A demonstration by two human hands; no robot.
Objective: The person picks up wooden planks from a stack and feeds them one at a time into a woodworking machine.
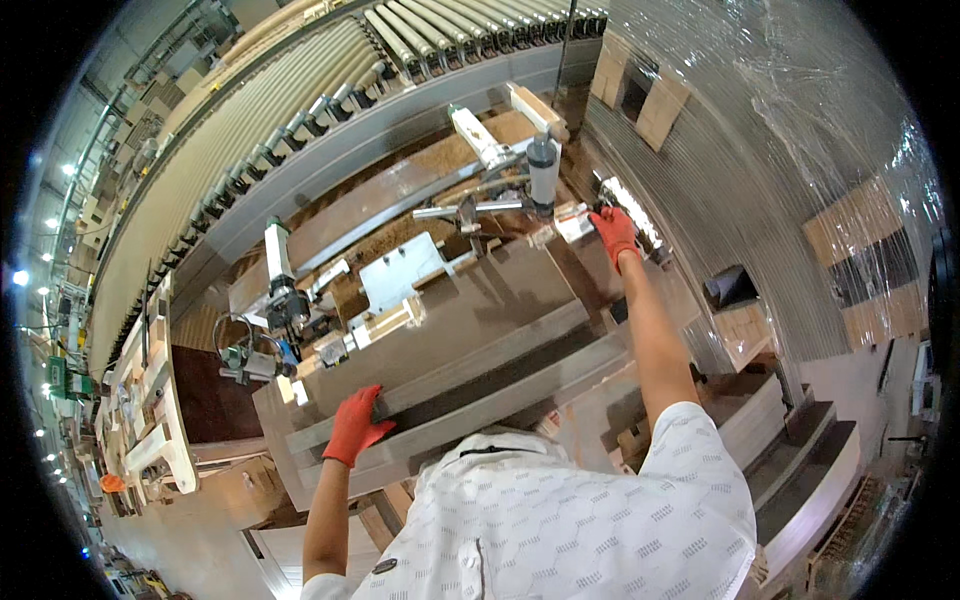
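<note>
A long grey-brown panel (500, 290) with raised lengthwise strips lies across the machine in front of me. My left hand (357, 428), in a red glove, rests on the panel's left part. Its fingers stretch over a raised strip and the thumb stands apart. Farther off to the right, my right hand (615, 232), also red-gloved, reaches beside a small white block (575, 224) at the machine's right end. Its fingers are bent and close together; what they hold, if anything, is hidden. Near that hand stands a grey cylinder (542, 172).
Pneumatic clamps (285, 285) and a white plate (400, 272) sit beyond the panel. A roller conveyor (300, 85) runs along the back. At the right rises a tall stack wrapped in plastic film (740, 130). A wooden bench (150, 400) stands at the left.
</note>
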